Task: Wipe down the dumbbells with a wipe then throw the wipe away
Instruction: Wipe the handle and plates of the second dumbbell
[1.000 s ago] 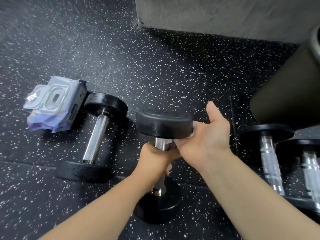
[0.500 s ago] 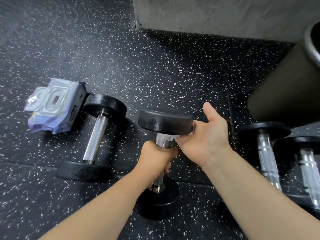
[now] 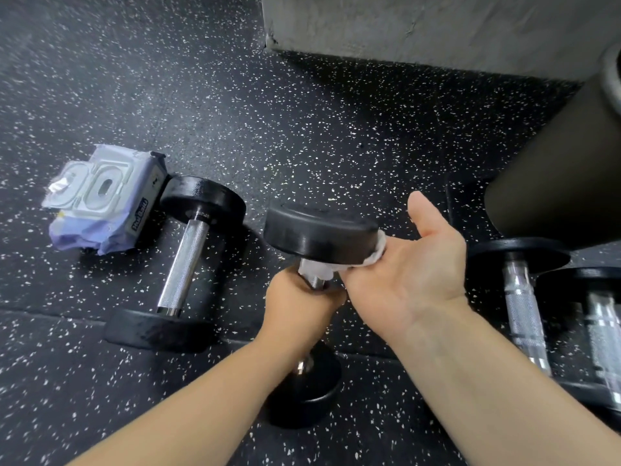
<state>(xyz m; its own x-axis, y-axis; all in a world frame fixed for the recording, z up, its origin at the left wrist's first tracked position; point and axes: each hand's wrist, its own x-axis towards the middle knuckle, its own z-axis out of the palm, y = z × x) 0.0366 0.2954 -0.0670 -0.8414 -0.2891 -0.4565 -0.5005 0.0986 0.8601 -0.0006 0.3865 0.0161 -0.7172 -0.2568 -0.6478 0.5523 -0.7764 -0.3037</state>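
Left hand [image 3: 302, 307] clamped the dumbbell [image 3: 319, 233] handle; right hand [image 3: 413, 274], thumb splayed, pressed the wipe [image 3: 319, 269] at the head's five o'clock. Steady turning would cover the rim.

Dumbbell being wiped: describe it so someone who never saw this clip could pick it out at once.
Below the grey concrete block lies speckled black floor. The middle dumbbell there is the only upright one: the left hand grips its handle and the right hand presses a white wipe up under its top end, while its neighbours lie flat.
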